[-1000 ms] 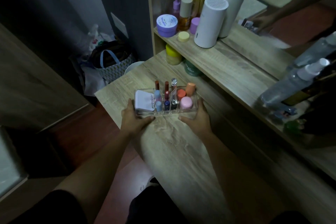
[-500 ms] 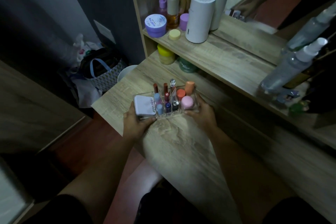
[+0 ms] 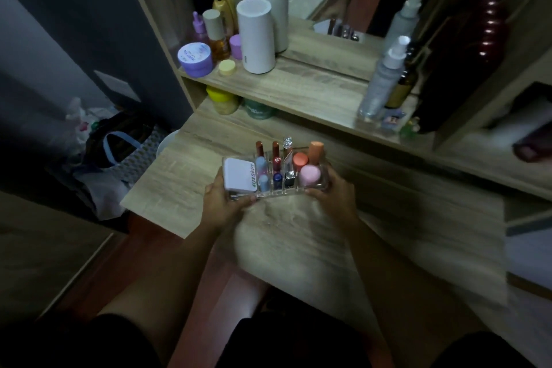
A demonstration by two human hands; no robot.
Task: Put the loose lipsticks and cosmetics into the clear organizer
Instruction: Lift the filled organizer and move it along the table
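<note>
The wooden desk fills most of the view, with a shelf above its far edge carrying jars and bottles that I judge are not part of the job. On the desk, in the middle of the view, sits the clear organizer, a low tray whose long axis runs left to right across the person's front. The left hand clasps its left end and the right hand clasps its right end, fingers curled over the near corners, so both hands are closed on the tray itself; whether it rests on the wood or is lifted just clear cannot be told. The tray lies straight ahead of both hands, equally near to each, so any coming move, a push back toward the shelf or a lift, would go along its short axis with the two hands working together. Counted by size: one white compact lies flat in the left compartment; three round-capped pots or tubes, pink, red-orange and peach, stand in the right section; about eight slim lipstick tubes stand upright in the middle slots, though the dim light makes that count uncertain. No loose lipstick shows on the bare desk, so the filling looks finished, to my eye.
</note>
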